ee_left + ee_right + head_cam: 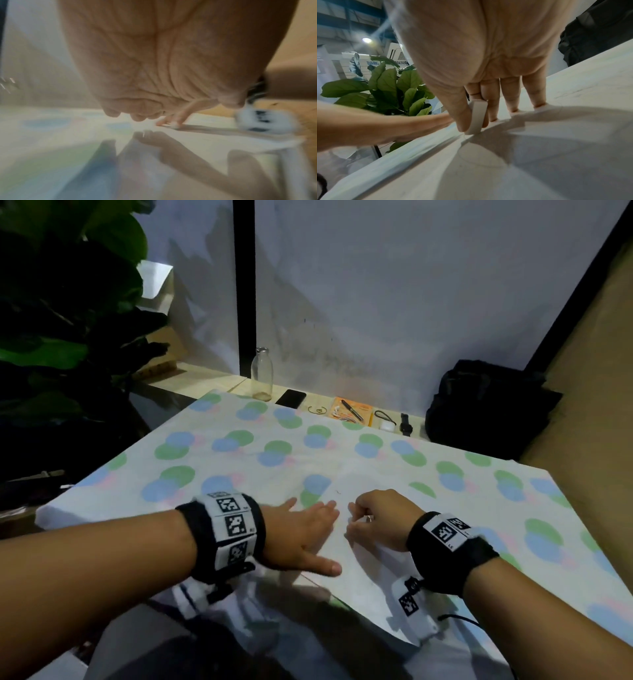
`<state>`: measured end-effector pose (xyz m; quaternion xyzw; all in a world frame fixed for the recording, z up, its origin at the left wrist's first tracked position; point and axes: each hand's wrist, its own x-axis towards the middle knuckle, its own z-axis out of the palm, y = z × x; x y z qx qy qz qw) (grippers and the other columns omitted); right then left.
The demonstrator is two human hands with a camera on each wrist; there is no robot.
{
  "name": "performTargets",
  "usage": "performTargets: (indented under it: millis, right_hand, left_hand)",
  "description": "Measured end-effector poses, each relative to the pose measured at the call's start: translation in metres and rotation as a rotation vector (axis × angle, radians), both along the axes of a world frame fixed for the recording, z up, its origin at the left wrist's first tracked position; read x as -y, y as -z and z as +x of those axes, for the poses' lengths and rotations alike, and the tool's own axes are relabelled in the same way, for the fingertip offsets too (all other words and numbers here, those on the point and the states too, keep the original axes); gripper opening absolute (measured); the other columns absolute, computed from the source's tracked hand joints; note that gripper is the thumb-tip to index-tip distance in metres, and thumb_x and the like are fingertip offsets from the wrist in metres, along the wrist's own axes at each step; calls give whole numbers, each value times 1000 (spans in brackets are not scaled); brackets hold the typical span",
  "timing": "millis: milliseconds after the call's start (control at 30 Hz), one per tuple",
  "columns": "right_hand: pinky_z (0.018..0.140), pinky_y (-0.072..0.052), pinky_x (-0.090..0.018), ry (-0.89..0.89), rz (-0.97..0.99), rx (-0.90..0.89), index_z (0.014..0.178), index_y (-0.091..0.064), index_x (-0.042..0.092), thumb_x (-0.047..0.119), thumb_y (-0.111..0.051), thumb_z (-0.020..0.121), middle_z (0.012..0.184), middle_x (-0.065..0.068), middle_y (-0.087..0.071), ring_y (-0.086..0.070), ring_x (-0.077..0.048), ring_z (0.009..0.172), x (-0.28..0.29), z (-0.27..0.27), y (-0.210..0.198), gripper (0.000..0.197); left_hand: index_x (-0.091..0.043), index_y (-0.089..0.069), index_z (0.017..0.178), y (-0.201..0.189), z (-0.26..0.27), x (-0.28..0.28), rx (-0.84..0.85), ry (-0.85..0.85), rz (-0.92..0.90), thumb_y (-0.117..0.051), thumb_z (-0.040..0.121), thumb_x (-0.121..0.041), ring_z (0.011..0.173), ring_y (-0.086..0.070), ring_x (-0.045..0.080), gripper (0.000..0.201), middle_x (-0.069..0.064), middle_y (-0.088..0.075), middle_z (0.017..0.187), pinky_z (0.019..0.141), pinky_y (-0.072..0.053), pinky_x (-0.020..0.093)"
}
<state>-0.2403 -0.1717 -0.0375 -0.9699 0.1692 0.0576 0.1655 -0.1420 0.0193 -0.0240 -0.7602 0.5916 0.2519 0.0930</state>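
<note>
White block [476, 117], likely an eraser, stands pinched between my right hand's [380, 520] thumb and forefinger, its tip on the paper [359, 474] near the 6 o'clock edge. My left hand [301, 529], flat-fingered at 9 o'clock, should press hard; I'd rub in short strokes.

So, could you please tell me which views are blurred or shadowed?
Left wrist view: smeared throughout, left hand and paper soft; right wrist view: sharp on the right hand pinching a white block, shadow beneath; head view: dim, plant nearly black.
</note>
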Motion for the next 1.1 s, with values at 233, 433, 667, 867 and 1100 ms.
performTargets:
  millis: [233,433,667,867,1100]
  right_hand:
    - [87,-50,-28,-17,-7,-79,92,-68,26,41,-68,88,114,10,-72,-64,-11,100,2,1,-7,15]
    - [82,-47,-28,-40,-15,-97,98,-71,26,42,-69,87,109,5,-69,-62,-16,101,5,1,-7,20]
    - [93,-51,-30,-50,60,-74,92,-68,29,42,-69,88,118,14,-71,-64,-10,106,9,-2,-6,14]
    - [86,-48,-27,-57,61,-23,96,-69,24,40,-69,87,122,12,-69,-63,-10,104,12,-3,-3,18]
    - [72,-41,-15,-70,114,58,82,-57,34,40,-72,86,103,28,-60,-59,-8,92,10,-3,5,16]
  left_hand:
    - [-13,8,162,13,22,51,160,-84,4,-33,87,-85,157,7,22,112,4,15,170,123,3,60]
    - [-25,3,163,7,3,39,-135,72,46,-38,94,-75,156,-6,25,95,5,6,171,125,0,56]
    - [-16,2,163,-1,34,51,61,-20,-38,-39,104,-58,157,3,16,84,1,11,171,126,1,45]
    - [-27,-3,164,5,20,20,-197,202,194,-55,100,-45,156,5,11,85,-8,9,170,125,9,43]
    - [-29,-24,161,-17,58,25,-170,2,-176,-62,100,-22,152,-22,11,72,-8,-22,167,114,-11,16]
